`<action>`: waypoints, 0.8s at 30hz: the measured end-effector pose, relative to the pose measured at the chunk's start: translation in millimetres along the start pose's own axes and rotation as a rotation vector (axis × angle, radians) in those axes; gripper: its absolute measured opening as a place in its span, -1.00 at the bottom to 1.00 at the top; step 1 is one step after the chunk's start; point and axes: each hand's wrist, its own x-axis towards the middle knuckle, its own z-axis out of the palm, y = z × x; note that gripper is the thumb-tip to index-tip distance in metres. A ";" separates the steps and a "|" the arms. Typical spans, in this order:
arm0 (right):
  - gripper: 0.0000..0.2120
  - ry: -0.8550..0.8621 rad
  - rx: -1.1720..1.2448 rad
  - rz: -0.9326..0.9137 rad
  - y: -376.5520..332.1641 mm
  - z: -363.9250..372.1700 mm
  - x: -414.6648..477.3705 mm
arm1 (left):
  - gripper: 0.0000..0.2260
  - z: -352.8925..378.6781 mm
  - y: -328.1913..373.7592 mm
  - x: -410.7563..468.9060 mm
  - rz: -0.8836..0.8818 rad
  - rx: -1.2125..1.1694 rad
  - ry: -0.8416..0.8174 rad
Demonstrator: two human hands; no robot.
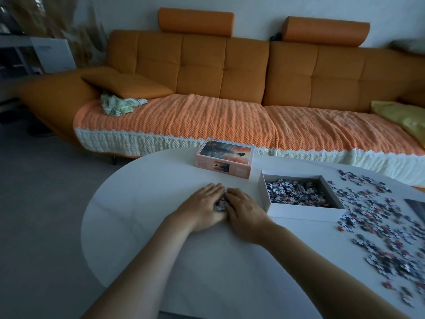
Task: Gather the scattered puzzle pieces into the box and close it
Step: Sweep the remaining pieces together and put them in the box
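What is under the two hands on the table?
A small clump of puzzle pieces shows between the left hand and right hand, both laid over it on the white table. Whatever lies beneath the palms is hidden.

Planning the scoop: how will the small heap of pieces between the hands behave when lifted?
Likely loose: the heap shows separate small bits between left hand and right hand, so some may spill. Probably light; may slide easily on the smooth table.

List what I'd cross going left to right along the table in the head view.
left hand → small pile of pieces → right hand → open box → scattered pieces. The lid, behind the hands, is left out.
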 end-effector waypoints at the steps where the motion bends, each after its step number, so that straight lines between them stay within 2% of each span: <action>1: -0.62 -0.002 0.011 -0.016 -0.4 0.7 -7.2 | -0.31 2.3 1.7 -4.3 0.015 0.003 0.003; 7: -0.60 -0.054 0.055 -0.046 -7.7 -15.4 -47.7 | -0.22 15.1 21.4 -33.2 0.061 -0.056 0.039; 15: -0.66 -0.088 0.150 -0.006 6.5 -54.4 -91.6 | -0.42 31.6 65.7 -54.3 0.073 -0.110 0.048; 18: -0.62 -0.076 0.193 0.079 18.0 -66.8 -103.5 | -0.49 37.8 80.1 -52.2 0.051 -0.235 0.055; 20: -0.57 -0.052 0.205 0.127 27.6 -70.7 -106.4 | -0.54 37.2 86.7 -45.2 0.040 -0.319 0.115; 22: -0.56 -0.023 0.207 0.155 34.7 -73.5 -106.5 | -0.56 32.6 87.0 -36.0 0.029 -0.244 0.203; 24: -0.57 0.027 0.201 0.168 40.2 -75.3 -106.8 | -0.52 27.7 79.6 -27.3 -0.031 -0.029 0.238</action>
